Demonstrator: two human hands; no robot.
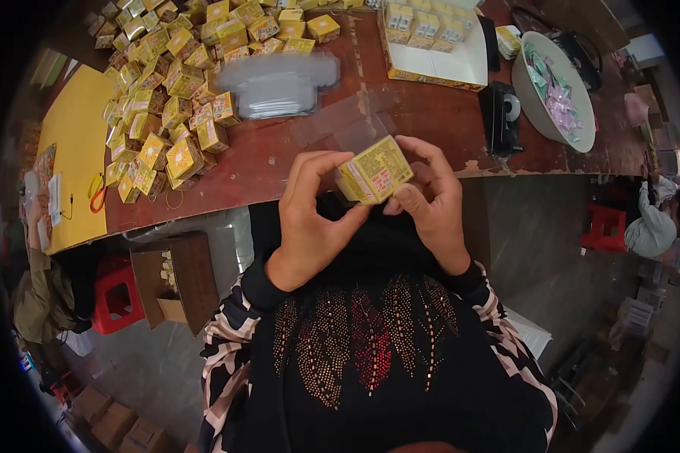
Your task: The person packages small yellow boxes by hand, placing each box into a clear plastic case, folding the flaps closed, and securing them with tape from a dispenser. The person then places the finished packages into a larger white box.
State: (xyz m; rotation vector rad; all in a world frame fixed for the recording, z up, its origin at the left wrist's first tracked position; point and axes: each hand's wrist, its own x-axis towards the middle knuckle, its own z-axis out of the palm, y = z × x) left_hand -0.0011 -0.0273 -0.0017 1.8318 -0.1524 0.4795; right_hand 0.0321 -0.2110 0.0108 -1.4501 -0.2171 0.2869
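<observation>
A small yellow box [379, 171] with red print is held between both hands above the table's front edge. My left hand [307, 205] grips its left side between thumb and fingers. On the right side, my right hand [433, 198] holds it with the thumb at the lower corner and fingers behind. Just beyond the box, a clear plastic sheet [347, 128] lies on the red-brown table [264, 162]. A stack of clear plastic pieces [276, 87] sits farther back, beside a large heap of yellow boxes [181, 79] at the left.
At the back right stands an open carton [438, 66] holding small boxes. Right of it are a black tape dispenser [500, 121] and a white bowl [531, 113] of coloured packets. Two other people sit at the far left and far right, near red stools [117, 294].
</observation>
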